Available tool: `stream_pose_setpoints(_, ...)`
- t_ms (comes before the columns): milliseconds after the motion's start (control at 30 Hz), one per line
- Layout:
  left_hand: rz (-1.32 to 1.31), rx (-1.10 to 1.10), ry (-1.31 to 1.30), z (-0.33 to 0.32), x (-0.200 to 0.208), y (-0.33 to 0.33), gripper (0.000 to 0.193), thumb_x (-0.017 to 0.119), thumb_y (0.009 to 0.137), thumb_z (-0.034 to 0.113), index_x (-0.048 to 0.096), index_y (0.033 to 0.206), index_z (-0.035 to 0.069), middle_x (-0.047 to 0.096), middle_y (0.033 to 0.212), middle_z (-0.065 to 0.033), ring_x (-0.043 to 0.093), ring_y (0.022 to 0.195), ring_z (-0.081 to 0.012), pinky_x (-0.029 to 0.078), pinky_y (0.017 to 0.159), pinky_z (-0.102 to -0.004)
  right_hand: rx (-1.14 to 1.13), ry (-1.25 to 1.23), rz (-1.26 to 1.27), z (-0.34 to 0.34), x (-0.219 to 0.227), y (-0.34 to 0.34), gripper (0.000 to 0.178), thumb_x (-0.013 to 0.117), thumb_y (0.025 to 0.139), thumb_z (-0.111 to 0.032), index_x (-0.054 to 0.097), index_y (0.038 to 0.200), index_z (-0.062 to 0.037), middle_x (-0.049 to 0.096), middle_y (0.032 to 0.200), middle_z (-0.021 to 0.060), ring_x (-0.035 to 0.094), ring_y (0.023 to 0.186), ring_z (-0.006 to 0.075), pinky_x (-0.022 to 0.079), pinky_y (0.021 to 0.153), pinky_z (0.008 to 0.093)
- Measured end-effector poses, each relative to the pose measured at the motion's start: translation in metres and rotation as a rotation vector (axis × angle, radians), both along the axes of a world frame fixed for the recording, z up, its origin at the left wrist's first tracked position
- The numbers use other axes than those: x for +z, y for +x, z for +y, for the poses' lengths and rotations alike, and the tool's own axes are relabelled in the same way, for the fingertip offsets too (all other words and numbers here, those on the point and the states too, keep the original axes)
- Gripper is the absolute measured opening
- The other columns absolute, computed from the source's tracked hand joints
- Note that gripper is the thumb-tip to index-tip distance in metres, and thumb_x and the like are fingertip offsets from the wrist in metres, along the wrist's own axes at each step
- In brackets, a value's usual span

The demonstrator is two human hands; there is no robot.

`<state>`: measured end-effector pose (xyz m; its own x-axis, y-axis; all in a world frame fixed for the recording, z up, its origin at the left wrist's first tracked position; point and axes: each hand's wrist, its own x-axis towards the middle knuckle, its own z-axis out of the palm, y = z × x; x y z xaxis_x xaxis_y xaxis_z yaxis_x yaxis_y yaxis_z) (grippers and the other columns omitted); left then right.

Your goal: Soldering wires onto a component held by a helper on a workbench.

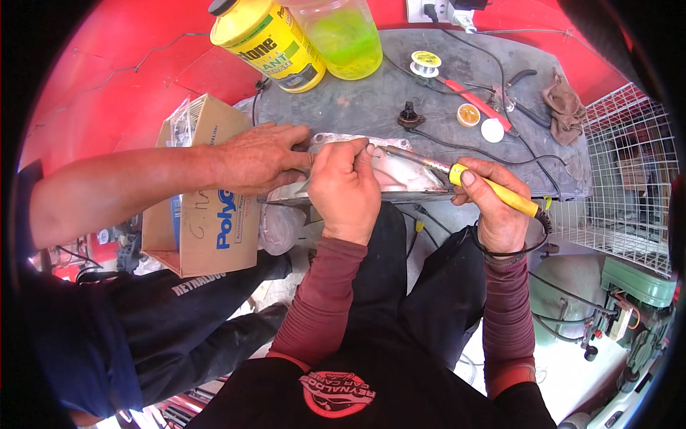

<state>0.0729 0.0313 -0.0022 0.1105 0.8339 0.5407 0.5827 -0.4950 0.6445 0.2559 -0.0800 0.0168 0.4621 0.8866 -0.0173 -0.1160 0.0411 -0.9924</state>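
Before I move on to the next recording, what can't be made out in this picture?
All in the head view:
- Anything pinched by the left hand: hidden by its own fingers.
- Whether the soldering iron touches the white part: the tip is too small to tell.
- Some of the white part's left side: behind the co-worker's hand.
- The clear tub's rim: cut off by the upper edge.

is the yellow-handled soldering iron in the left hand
No, the right hand holds the soldering iron by its yellow handle.
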Motion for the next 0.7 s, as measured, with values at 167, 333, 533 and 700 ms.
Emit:
stream_pose_setpoints(167, 0.022, 0.016, 0.02, 0.0001, -0.0003, 0.0007, 0.01, 0.074, 0.084, 0.005, 0.074, 0.094, 0.005, 0.068, 0.087, -0.011, 0.068, 0.08, -0.0323, 0.054, 0.07, -0.0407, 0.005, -0.01, -0.001, -0.0002, -0.0004, 0.001, 0.026, 0.074, 0.093, -0.012, 0.073, 0.111, 0.0063, 0.074, 0.097, 0.0113, 0.069, 0.071, 0.015, 0.055, 0.066, 0.0251)
stream_pose_setpoints(333, 0.063, 0.019, 0.033, 0.0002, 0.0019, 0.0005, 0.011, 0.074, 0.084, 0.005, 0.074, 0.095, 0.005, 0.068, 0.086, -0.0107, 0.067, 0.079, -0.0324, 0.054, 0.069, -0.0413, 0.003, 0.01, 0.016, 0.0001, -0.0013, 0.0002, 0.025, 0.073, 0.094, -0.011, 0.072, 0.111, 0.0065, 0.074, 0.098, 0.0116, 0.069, 0.073, 0.0149, 0.056, 0.066, 0.025)
stream_pose_setpoints(533, 0.051, 0.019, 0.024, -0.0002, 0.0014, 0.0009, 0.011, 0.074, 0.084, 0.005, 0.074, 0.095, 0.005, 0.067, 0.086, -0.0106, 0.067, 0.079, -0.0326, 0.054, 0.07, -0.041, 0.002, 0.006, 0.016, 0.0007, 0.0001, -0.0003, 0.025, 0.074, 0.093, -0.011, 0.073, 0.111, 0.0061, 0.074, 0.098, 0.0113, 0.069, 0.073, 0.0146, 0.056, 0.066, 0.0251)
stream_pose_setpoints(700, 0.057, 0.017, 0.023, 0.0005, 0.0016, 0.0013, 0.01, 0.074, 0.084, 0.006, 0.074, 0.094, 0.006, 0.067, 0.086, -0.0103, 0.067, 0.079, -0.0324, 0.054, 0.069, -0.041, 0.006, -0.003, 0.008, 0.0007, 0.0011, 0.0003, 0.025, 0.074, 0.093, -0.011, 0.073, 0.111, 0.0059, 0.074, 0.098, 0.0115, 0.069, 0.073, 0.0144, 0.056, 0.066, 0.0252)
